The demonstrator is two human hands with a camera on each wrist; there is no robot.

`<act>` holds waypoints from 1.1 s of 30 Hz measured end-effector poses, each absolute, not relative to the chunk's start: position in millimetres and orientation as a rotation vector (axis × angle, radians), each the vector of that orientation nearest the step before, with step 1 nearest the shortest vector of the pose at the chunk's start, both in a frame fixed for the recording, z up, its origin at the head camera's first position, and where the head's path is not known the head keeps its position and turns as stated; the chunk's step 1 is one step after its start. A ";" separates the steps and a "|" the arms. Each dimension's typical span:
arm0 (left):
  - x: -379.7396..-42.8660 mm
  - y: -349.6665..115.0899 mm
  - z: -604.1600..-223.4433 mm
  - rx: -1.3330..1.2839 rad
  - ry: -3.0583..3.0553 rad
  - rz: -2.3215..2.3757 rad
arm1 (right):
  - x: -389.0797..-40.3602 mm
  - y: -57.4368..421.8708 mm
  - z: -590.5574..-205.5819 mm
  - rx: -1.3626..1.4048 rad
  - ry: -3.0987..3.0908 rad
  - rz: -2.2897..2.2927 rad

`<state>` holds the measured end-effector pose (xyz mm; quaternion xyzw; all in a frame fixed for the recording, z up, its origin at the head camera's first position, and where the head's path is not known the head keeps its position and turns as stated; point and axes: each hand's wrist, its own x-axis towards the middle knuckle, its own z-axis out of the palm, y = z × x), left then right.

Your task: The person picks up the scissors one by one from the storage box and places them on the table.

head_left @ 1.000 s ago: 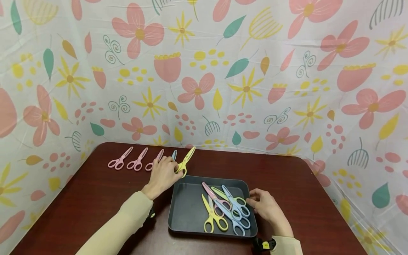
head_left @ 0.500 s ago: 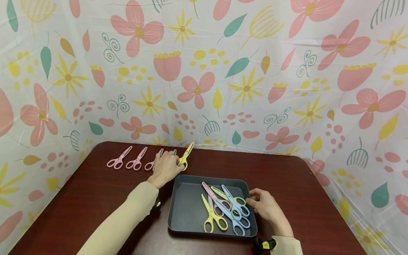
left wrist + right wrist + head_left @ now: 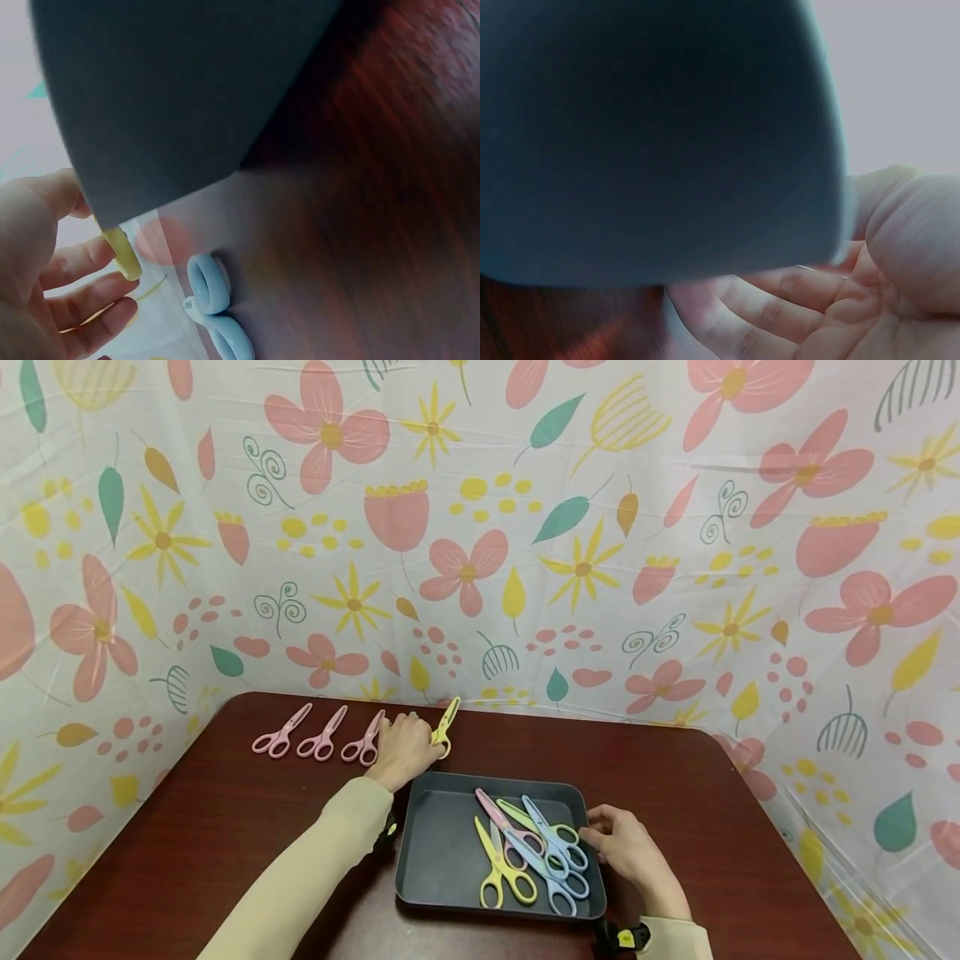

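My left hand (image 3: pixel 407 748) holds yellow scissors (image 3: pixel 447 727) by the handle at the back of the table, blades pointing away. The left wrist view shows the yellow handle (image 3: pixel 124 255) between thumb and fingers. Light-blue scissors (image 3: pixel 210 289) lie beside that hand, almost wholly hidden behind it in the head view. To its left stand three pink scissors (image 3: pixel 363 740) in a row. My right hand (image 3: pixel 630 847) grips the right rim of a dark grey tray (image 3: pixel 438 860). Several yellow, green, pink and blue scissors (image 3: pixel 551 835) lie heaped in the tray's right half.
The dark red-brown table (image 3: pixel 165 827) reaches back to a flower-patterned curtain (image 3: pixel 480 527). The tray's corner (image 3: pixel 165 112) fills much of the left wrist view, and its dark side (image 3: pixel 660 150) covers most of the right wrist view.
My left hand has moved right and slightly back with the yellow scissors, which now sit near the table's back edge. The third pink scissors have come into full view. The right hand stays put.
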<state>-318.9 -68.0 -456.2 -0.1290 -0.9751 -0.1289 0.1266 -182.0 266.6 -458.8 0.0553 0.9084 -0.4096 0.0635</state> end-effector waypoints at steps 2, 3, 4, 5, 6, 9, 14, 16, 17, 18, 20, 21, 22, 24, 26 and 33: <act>-319.8 -65.5 -456.7 -0.356 -2.853 -0.353 | -182.0 266.9 -459.2 0.173 2.742 -1.235; -320.2 -64.5 -457.0 -0.345 -2.863 -0.340 | -182.0 267.0 -459.5 0.173 2.743 -1.234; -320.6 -63.4 -457.0 -0.333 -2.872 -0.332 | -182.0 267.2 -459.6 0.173 2.743 -1.232; -320.9 -62.3 -457.1 -0.319 -2.882 -0.325 | -182.1 267.5 -459.9 0.172 2.743 -1.230; -321.1 -61.3 -457.1 -0.306 -2.892 -0.323 | -182.1 267.5 -459.9 0.172 2.743 -1.230; -320.4 -58.9 -455.9 -0.275 -2.915 -0.326 | -181.8 267.5 -459.4 0.167 2.744 -1.233; -319.3 -57.1 -455.2 -0.232 -2.959 -0.338 | -181.5 267.2 -458.8 0.175 2.746 -1.236; -319.3 -57.3 -456.0 -0.210 -2.982 -0.332 | -181.4 267.0 -458.8 0.174 2.744 -1.237; -319.2 -57.5 -456.3 -0.202 -2.992 -0.329 | -181.3 267.0 -458.9 0.172 2.743 -1.237; -319.3 -57.6 -456.8 -0.197 -3.002 -0.325 | -181.2 267.0 -459.1 0.172 2.744 -1.238; -320.0 -57.7 -457.7 -0.197 -3.018 -0.325 | -181.2 267.0 -459.3 0.171 2.743 -1.240; -320.4 -57.9 -458.0 -0.201 -3.023 -0.326 | -181.2 267.1 -459.3 0.172 2.743 -1.240; -320.8 -57.9 -458.2 -0.206 -3.028 -0.328 | -181.2 267.1 -459.5 0.172 2.743 -1.241; -321.8 -58.0 -458.2 -0.213 -3.040 -0.334 | -181.0 266.9 -459.2 0.175 2.741 -1.244; -322.5 -57.9 -457.4 -0.214 -3.054 -0.339 | -180.7 266.5 -458.7 0.173 2.736 -1.249; -326.8 -55.5 -451.4 -0.230 -3.113 -0.339 | -180.8 266.7 -458.1 0.173 2.735 -1.249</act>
